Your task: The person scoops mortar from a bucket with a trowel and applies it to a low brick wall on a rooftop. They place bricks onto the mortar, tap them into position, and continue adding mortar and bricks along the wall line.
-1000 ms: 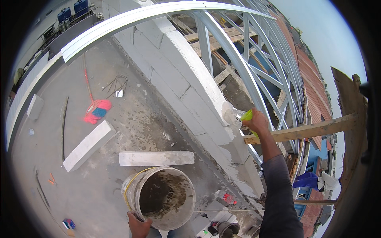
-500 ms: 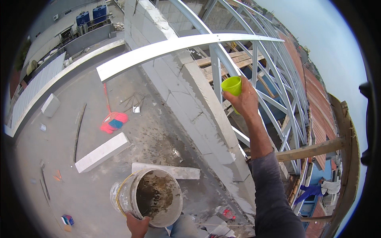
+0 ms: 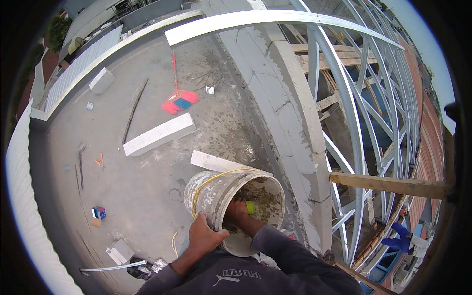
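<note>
Bucket (image 3: 216,194) and cup (image 3: 250,207) are together in front of the person's body, the bucket tilted with its mouth toward the right and the green cup inside it. The left hand (image 3: 205,235) grips the bucket's rim, thumb over the edge; the right hand (image 3: 237,211) is inside, curled around the cup, its fingers partly lost in shadow. A short white block (image 3: 216,160) lies right behind the bucket, which hides part of it, and a longer block (image 3: 160,135) rests farther left on the floor (image 3: 147,182). Beyond are a pink broom (image 3: 181,101) and a dark stick (image 3: 133,113). To the right, a grey wall (image 3: 290,137) hems in that side, a metal beam (image 3: 246,18) crossing above its far part. Past it stand roof frames (image 3: 354,113), a wooden plank (image 3: 388,184) and another person in blue trousers (image 3: 400,238).
</note>
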`<state>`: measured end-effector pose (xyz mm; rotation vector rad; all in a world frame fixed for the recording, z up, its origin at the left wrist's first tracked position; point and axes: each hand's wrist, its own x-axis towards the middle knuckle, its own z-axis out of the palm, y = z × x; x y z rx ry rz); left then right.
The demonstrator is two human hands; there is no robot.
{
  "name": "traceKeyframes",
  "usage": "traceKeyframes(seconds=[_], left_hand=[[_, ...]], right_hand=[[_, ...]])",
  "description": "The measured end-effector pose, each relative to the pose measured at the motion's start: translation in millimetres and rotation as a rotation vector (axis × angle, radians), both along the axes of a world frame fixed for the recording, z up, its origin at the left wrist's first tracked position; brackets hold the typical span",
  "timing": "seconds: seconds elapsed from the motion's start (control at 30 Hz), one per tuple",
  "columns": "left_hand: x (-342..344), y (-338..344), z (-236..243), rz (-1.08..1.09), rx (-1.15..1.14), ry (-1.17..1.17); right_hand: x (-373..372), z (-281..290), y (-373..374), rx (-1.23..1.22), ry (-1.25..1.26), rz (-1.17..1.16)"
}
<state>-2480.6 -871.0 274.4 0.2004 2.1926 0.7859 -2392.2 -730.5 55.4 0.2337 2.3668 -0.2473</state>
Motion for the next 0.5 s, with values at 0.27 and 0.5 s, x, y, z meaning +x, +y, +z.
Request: traceKeyframes(seconds=[0.27, 0.5], left_hand=[[-46, 31, 61, -0.072, 0.07, -0.163], [-137, 40, 87, -0.033, 0.067, -0.114]], right_hand=[[-10, 13, -20, -0.36, 0.166, -0.025], [-128, 48, 4, -0.721, 0.241, -0.238]])
